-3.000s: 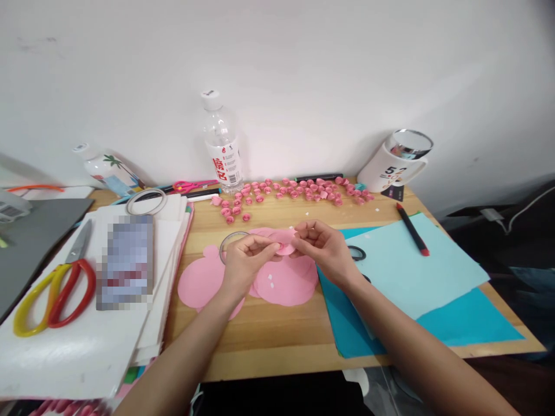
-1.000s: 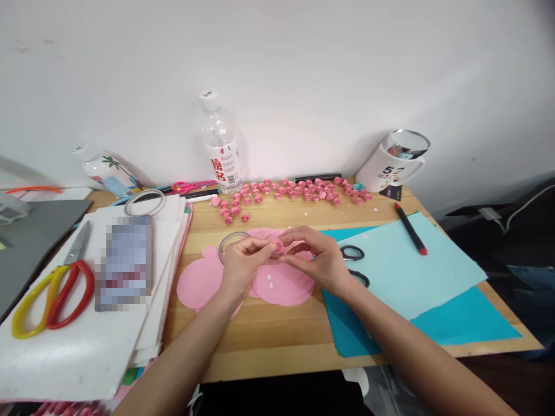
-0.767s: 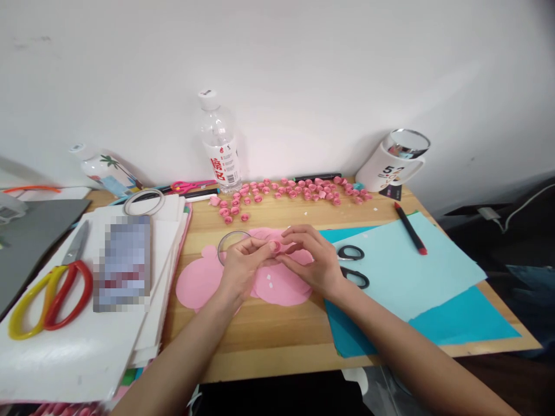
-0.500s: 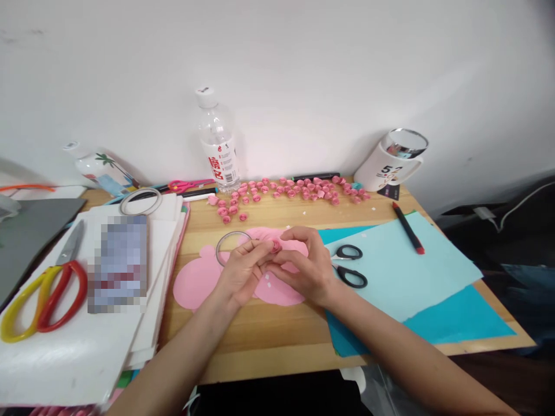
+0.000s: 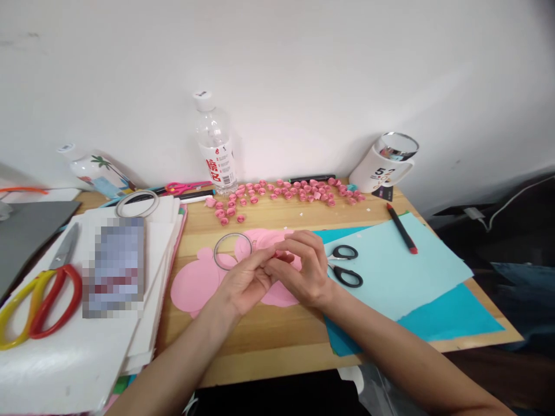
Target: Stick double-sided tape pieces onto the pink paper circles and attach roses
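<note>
A rolled pink paper rose (image 5: 285,256) is between my two hands above the desk, mostly covered by fingers. My left hand (image 5: 248,281) has its fingers closed on it from the left. From the right, my right hand (image 5: 309,270) curls over it, fingertips meeting those of the left. Beneath the hands lie pink paper circles (image 5: 195,286). A roll of clear tape (image 5: 215,252) rests on them beside my left hand. Black-handled scissors (image 5: 350,278) lie right of my right hand, their blades partly hidden. Several finished pink paper roses (image 5: 310,190) are spread along the back.
Light blue paper (image 5: 416,271) over darker blue paper (image 5: 451,320) covers the right side, with a marker (image 5: 402,228) on top. A mug (image 5: 381,167) and a bottle (image 5: 219,156) stand by the wall. Red-and-yellow scissors (image 5: 58,294) and a blurred rectangular object (image 5: 117,260) lie on white papers (image 5: 143,341).
My right fingers have closed in over the paper rose, which now shows less. The whole view has shifted slightly.
</note>
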`<action>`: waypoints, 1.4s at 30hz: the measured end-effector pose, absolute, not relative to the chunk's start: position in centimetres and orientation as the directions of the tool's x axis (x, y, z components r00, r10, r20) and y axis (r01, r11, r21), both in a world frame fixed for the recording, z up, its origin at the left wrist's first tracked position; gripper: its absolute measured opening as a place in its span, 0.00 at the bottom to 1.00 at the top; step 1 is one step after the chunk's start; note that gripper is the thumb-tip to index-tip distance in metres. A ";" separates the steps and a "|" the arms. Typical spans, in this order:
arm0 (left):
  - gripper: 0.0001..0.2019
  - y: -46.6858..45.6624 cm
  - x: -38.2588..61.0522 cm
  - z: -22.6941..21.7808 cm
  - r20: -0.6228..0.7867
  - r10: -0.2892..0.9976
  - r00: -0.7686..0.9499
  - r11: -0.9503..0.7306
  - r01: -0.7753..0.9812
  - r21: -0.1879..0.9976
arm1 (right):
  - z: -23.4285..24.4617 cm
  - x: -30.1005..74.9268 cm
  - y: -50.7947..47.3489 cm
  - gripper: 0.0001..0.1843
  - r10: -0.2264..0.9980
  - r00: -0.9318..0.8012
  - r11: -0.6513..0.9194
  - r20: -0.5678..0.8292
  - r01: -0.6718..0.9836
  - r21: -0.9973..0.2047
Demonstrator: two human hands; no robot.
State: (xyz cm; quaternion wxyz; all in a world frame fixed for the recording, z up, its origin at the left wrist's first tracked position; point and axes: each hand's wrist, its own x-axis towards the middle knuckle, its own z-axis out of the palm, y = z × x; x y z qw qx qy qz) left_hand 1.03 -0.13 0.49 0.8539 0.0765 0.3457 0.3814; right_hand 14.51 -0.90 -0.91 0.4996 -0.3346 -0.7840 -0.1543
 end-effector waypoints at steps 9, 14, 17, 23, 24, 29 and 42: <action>0.00 -0.2 1.2 1.0 -0.532 0.751 0.390 0.642 -0.621 0.450 | -1.3 14.6 -1.0 0.10 0.348 -0.314 0.747 0.883 0.662 -0.059; 0.05 -0.4 1.2 1.3 -0.453 0.826 0.336 0.556 -0.621 0.553 | -1.8 14.8 -0.7 0.09 0.363 -0.270 0.743 0.892 0.661 -0.103; 0.07 -0.5 1.2 1.4 -0.448 0.849 0.281 0.518 -0.610 0.599 | -2.0 14.8 -0.6 0.09 0.419 -0.233 0.719 0.878 0.676 -0.164; 0.08 -0.5 1.3 1.2 -0.440 0.865 0.241 0.488 -0.608 0.626 | -2.1 15.2 -0.4 0.05 0.510 -0.164 0.725 0.845 0.611 -0.319; 0.07 -0.5 1.3 1.2 -0.437 0.865 0.245 0.489 -0.606 0.627 | -2.1 15.3 -0.4 0.04 0.524 -0.175 0.733 0.834 0.591 -0.336; 0.07 -0.5 1.2 0.9 -0.434 0.864 0.256 0.496 -0.586 0.641 | -1.7 15.8 -0.3 0.02 0.623 -0.174 0.721 0.762 0.504 -0.475; 0.07 -0.3 1.3 0.8 -0.286 0.958 -0.017 0.238 -0.508 0.828 | -1.2 15.3 -0.3 0.13 0.989 -0.099 0.121 0.111 0.105 -0.987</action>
